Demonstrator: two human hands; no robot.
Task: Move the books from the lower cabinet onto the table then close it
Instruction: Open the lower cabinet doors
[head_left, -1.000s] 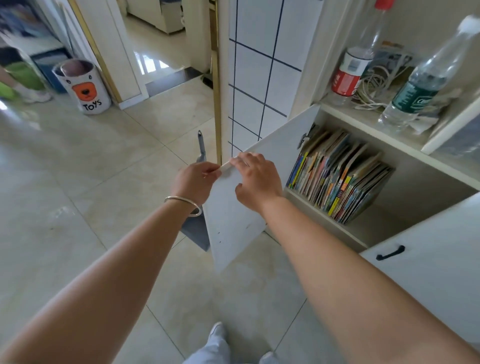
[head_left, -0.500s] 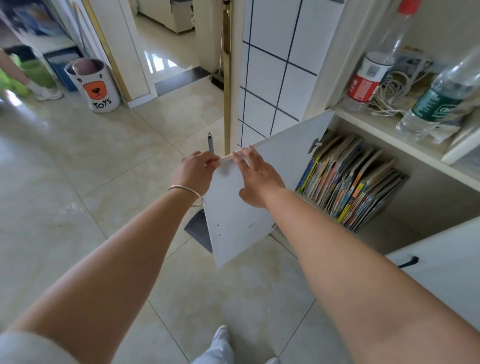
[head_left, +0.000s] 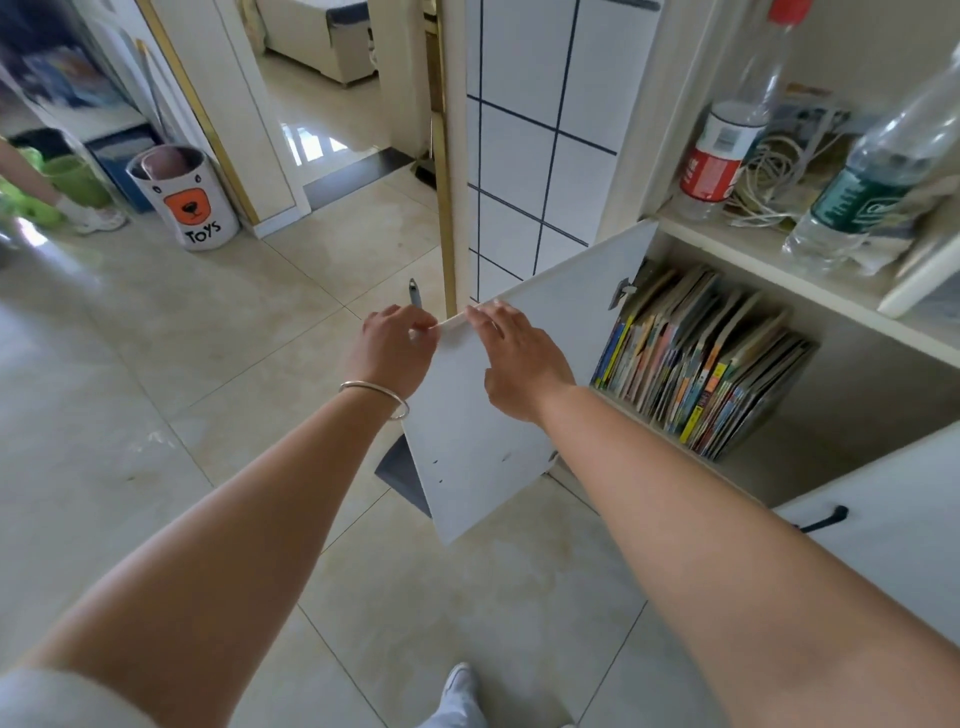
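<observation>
A row of thin colourful books leans on the shelf inside the lower cabinet. Its white left door stands swung out toward me. My left hand, with a silver bangle on the wrist, pinches the door's top outer corner. My right hand lies flat on the door's inner face, its fingers straight and reaching the top edge. Neither hand touches the books.
The right cabinet door, with a black handle, is shut. Two plastic bottles and coiled cables sit on the shelf above. A dark dustpan stands behind the open door. A "TOYS" bin and another person's leg are far left.
My right hand's fingers, curled over the door's top edge a second ago, now lie straight on it. The door and both hands have shifted slightly with the view.
</observation>
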